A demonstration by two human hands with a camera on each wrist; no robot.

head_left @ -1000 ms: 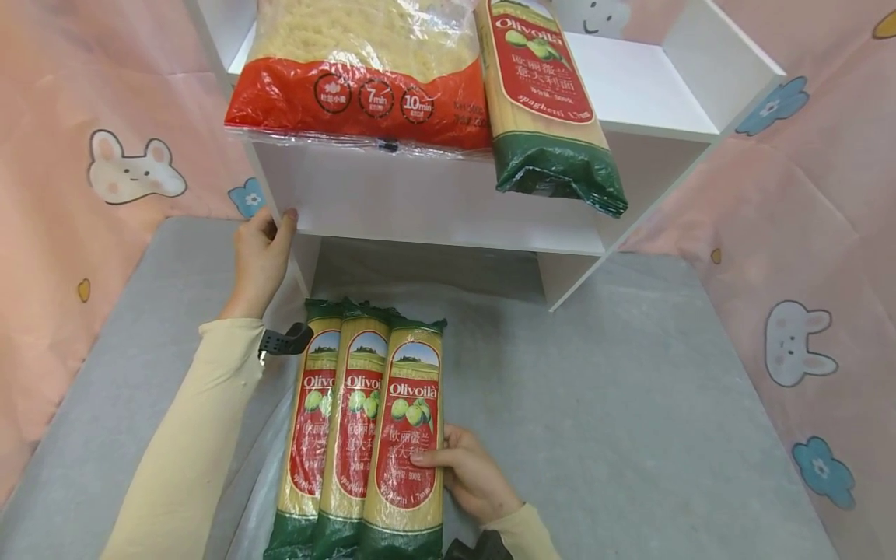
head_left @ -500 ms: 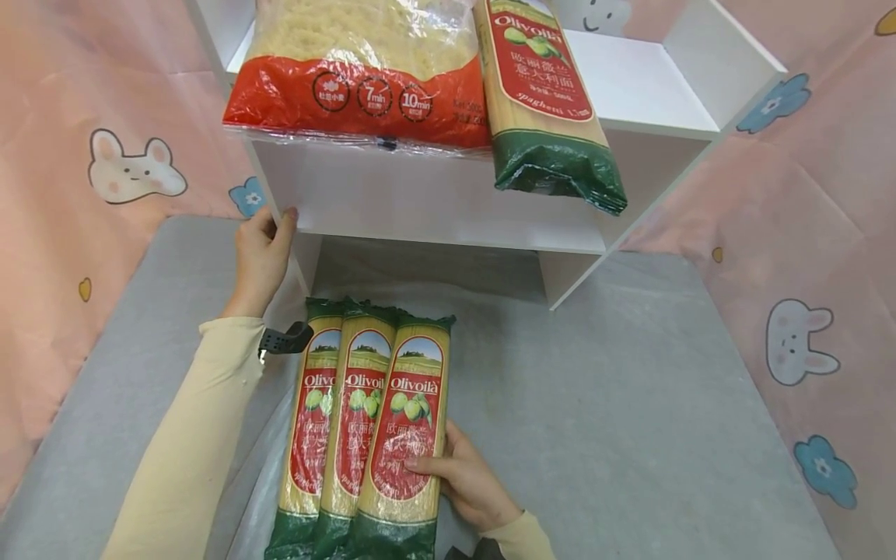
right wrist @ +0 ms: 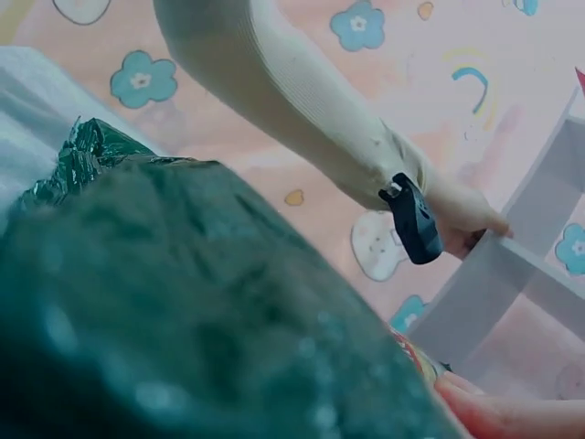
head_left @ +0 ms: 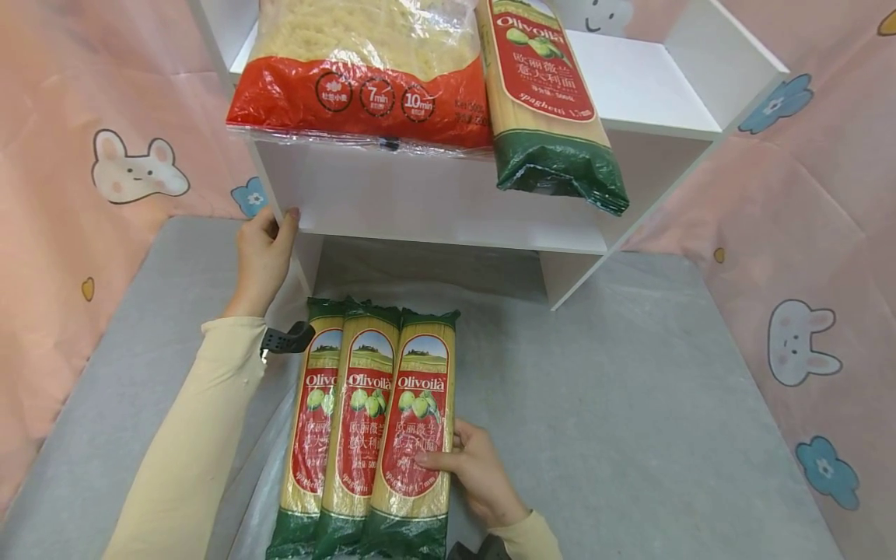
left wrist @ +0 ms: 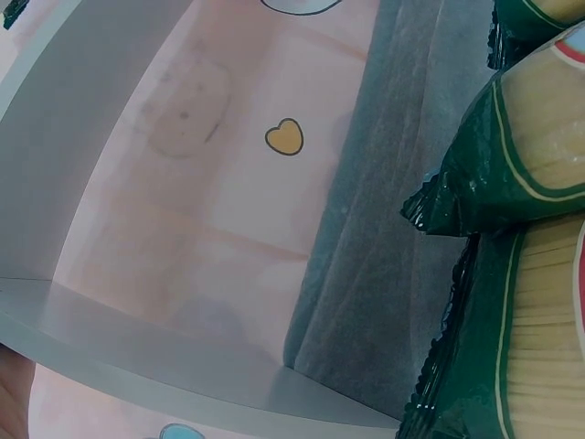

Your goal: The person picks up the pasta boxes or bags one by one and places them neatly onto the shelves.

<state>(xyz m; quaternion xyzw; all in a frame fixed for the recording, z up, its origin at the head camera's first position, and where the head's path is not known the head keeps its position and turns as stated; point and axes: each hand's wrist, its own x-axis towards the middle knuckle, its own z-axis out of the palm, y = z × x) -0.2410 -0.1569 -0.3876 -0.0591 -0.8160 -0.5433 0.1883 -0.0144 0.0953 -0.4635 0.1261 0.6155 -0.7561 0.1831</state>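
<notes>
Three spaghetti packets with red labels and green ends lie side by side on the grey cloth: a left packet [head_left: 308, 443], a middle packet [head_left: 358, 435] and a right packet [head_left: 413, 420]. My right hand [head_left: 483, 478] grips the right packet from its right side, thumb on the label, other fingers mostly hidden. This packet's green end [right wrist: 201, 293] fills much of the right wrist view. My left hand [head_left: 262, 260] holds the left edge of the white shelf [head_left: 448, 198], thumb at the front. In the left wrist view, only a sliver of that hand shows.
On the upper shelf lie a red-and-clear pasta bag [head_left: 364, 85] and another spaghetti packet [head_left: 553, 101], both jutting over the front edge. Grey cloth [head_left: 630, 420] spreads to the right of the packets. Pink patterned curtain [head_left: 791, 233] hangs around the sides.
The right packet has shifted slightly right with my right hand, tilting and then straightening beside the middle packet. More of the middle label shows. My left hand has stayed on the shelf edge.
</notes>
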